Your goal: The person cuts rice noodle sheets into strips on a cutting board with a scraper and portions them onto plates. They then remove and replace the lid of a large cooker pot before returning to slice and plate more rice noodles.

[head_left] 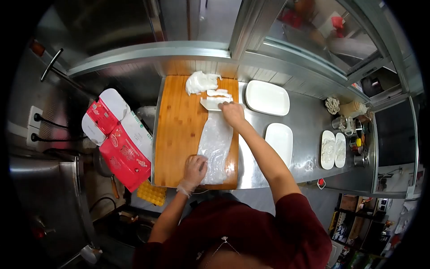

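Note:
On the wooden board (172, 130) lies a long, thin, whitish translucent sheet (216, 148). My right hand (232, 114) is closed on a flat white scraper (210, 105) at the sheet's far end. Just beyond the scraper are small white strips (218, 93), and a crumpled white piece (201, 83) rests near the board's back edge. My left hand (195, 169) lies at the near left edge of the sheet, its fingers bent against it; whether they pinch it cannot be made out.
Two white trays (268, 97) (279, 141) stand right of the board on the steel counter (307, 130). Farther right are two narrow dishes (328, 150) and several jars. A red and white carton (123, 150) and a yellow egg tray (152, 193) are at the left.

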